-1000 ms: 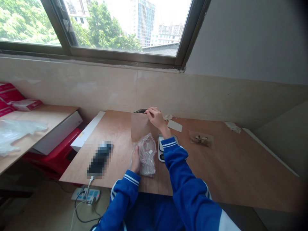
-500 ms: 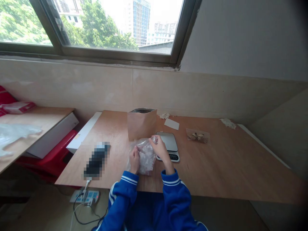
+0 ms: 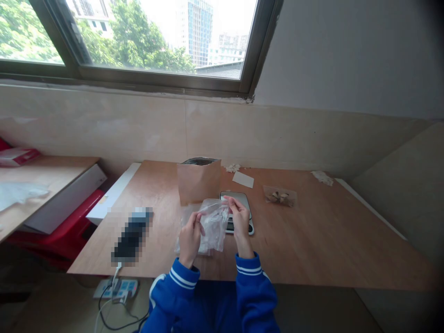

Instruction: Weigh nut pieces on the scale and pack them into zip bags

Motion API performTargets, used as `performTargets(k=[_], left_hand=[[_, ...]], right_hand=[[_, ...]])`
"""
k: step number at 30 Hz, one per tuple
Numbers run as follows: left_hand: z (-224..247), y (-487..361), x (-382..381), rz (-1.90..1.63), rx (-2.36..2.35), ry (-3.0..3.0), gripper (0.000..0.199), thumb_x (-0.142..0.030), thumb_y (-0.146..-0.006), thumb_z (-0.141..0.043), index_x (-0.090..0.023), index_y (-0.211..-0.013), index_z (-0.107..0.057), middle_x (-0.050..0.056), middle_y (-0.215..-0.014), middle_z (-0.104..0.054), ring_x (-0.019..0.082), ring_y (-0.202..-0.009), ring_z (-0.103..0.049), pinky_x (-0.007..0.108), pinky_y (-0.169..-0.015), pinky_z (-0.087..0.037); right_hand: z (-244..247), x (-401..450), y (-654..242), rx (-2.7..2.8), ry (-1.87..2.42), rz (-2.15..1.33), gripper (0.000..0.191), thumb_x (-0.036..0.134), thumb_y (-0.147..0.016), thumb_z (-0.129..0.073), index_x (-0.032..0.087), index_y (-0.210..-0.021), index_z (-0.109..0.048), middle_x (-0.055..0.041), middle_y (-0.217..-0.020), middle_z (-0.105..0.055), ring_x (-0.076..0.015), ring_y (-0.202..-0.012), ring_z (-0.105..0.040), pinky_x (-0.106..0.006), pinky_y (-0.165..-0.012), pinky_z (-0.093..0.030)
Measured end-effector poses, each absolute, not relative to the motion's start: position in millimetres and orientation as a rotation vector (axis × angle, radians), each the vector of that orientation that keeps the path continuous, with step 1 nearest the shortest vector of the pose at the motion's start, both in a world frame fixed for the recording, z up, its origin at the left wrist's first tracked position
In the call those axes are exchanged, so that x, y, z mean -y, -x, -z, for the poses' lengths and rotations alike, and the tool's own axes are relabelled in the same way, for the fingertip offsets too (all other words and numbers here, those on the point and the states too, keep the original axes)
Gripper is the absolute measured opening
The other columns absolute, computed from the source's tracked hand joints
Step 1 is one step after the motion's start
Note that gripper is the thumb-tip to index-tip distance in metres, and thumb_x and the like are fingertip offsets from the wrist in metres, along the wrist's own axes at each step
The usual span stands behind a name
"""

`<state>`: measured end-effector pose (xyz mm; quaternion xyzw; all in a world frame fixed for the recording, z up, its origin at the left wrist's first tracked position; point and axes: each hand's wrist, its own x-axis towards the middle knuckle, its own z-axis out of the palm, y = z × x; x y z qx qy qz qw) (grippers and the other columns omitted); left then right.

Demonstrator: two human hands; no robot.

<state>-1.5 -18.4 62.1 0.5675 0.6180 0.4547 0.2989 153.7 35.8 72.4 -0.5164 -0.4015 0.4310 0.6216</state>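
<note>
A clear plastic bag (image 3: 212, 226) is stretched between my two hands above the table's front part. My left hand (image 3: 190, 233) pinches its upper left edge. The top right corner is gripped by the fingers of my right hand (image 3: 239, 219), which is over the kitchen scale (image 3: 243, 200) and hides part of it. More clear plastic lies under the held bag. Just behind stands a brown paper bag (image 3: 199, 182), its top open. To the right of the scale lies a small clear bag with brown pieces (image 3: 280, 197).
A blurred-out dark phone (image 3: 132, 237) with a white cable lies on the table (image 3: 312, 240) at left. A white card (image 3: 243, 179) and crumpled scraps (image 3: 322, 177) lie toward the back. Below is a power strip (image 3: 118, 289).
My hands have opened the bag out flatter between them, the left turned more into view and the right shifted slightly right. The whole view has shifted a little.
</note>
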Motion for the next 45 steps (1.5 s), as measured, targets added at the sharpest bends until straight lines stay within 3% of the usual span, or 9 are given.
performTargets(k=[6,10,13,19,26,33,38,42,45], left_hand=[[-70,8,15,-1.232,-1.230,-1.171,0.051,-0.058,-0.088,-0.042,-0.014,-0.095,-0.069,0.009,-0.088,-0.071,0.021,-0.082,-0.064,0.031,-0.074,-0.050],[-72,8,6,-1.197,-1.193,-0.959,0.055,-0.060,-0.082,-0.051,-0.010,-0.098,-0.067,0.009,-0.080,-0.069,0.016,-0.059,-0.061,0.026,-0.055,-0.048],[-72,6,4,-1.361,-1.362,-1.082,0.045,-0.057,-0.082,-0.055,-0.014,-0.093,-0.065,0.000,-0.067,-0.060,0.010,-0.049,-0.051,0.021,-0.047,-0.039],[-77,7,4,-1.457,-1.540,-1.402,0.033,-0.048,-0.090,-0.048,-0.021,-0.093,-0.066,-0.001,-0.073,-0.063,0.012,-0.062,-0.054,0.022,-0.062,-0.042],[-45,27,-21,-1.244,-1.717,-1.537,0.033,-0.046,-0.092,-0.041,-0.021,-0.096,-0.061,0.002,-0.076,-0.066,0.017,-0.068,-0.061,0.026,-0.064,-0.045],[-27,29,-24,-1.140,-2.122,-1.653,0.039,-0.039,-0.093,-0.039,-0.010,-0.115,-0.054,0.016,-0.100,-0.063,0.027,-0.094,-0.062,0.039,-0.078,-0.048],[-46,7,4,-1.231,-2.148,-1.924,0.041,-0.033,-0.094,-0.039,-0.017,-0.130,-0.050,0.017,-0.130,-0.052,0.029,-0.117,-0.051,0.046,-0.096,-0.040],[-34,-11,16,-0.944,-2.032,-2.061,0.038,-0.033,-0.092,-0.044,-0.030,-0.128,-0.057,0.008,-0.143,-0.048,0.029,-0.128,-0.046,0.049,-0.105,-0.032],[-7,-17,15,-0.728,-2.069,-2.051,0.047,-0.034,-0.091,-0.044,-0.028,-0.138,-0.050,0.008,-0.152,-0.038,0.031,-0.140,-0.032,0.051,-0.111,-0.027]], right_hand=[[-83,-27,-159,1.155,1.158,-0.981,0.042,0.054,-0.087,-0.053,0.018,-0.094,-0.074,-0.0074,-0.081,-0.074,-0.0215,-0.076,-0.067,-0.032,-0.072,-0.050],[-89,-23,-152,1.377,1.129,-0.969,0.039,0.048,-0.092,-0.047,0.020,-0.094,-0.074,-0.0074,-0.095,-0.074,-0.0225,-0.089,-0.066,-0.033,-0.081,-0.049],[-88,-21,-144,1.294,1.215,-0.871,0.042,0.049,-0.093,-0.044,0.018,-0.092,-0.073,-0.0061,-0.077,-0.072,-0.0208,-0.072,-0.065,-0.030,-0.069,-0.049],[-76,-19,-138,1.135,1.270,-0.855,0.045,0.056,-0.088,-0.047,0.017,-0.082,-0.069,0.0024,-0.049,-0.053,-0.0136,-0.041,-0.046,-0.025,-0.044,-0.036],[-40,-61,-202,1.336,1.470,-0.347,0.039,0.046,-0.092,-0.040,0.017,-0.088,-0.066,-0.0101,-0.087,-0.067,-0.0227,-0.085,-0.061,-0.036,-0.081,-0.046],[11,-109,-316,1.321,1.955,0.172,0.044,0.025,-0.080,-0.052,0.003,-0.118,-0.056,-0.0276,-0.130,-0.046,-0.0354,-0.122,-0.041,-0.048,-0.099,-0.032],[38,-108,-345,1.304,2.032,0.199,0.039,0.026,-0.082,-0.048,0.009,-0.115,-0.060,-0.0238,-0.132,-0.046,-0.0318,-0.112,-0.046,-0.044,-0.091,-0.035],[41,-106,-345,1.212,1.954,0.194,0.031,0.028,-0.083,-0.044,0.013,-0.099,-0.066,-0.0189,-0.118,-0.056,-0.0272,-0.099,-0.051,-0.042,-0.086,-0.036],[36,-103,-342,1.163,1.923,0.200,0.025,0.027,-0.080,-0.045,0.014,-0.085,-0.066,-0.0171,-0.107,-0.060,-0.0264,-0.094,-0.053,-0.044,-0.087,-0.036]])
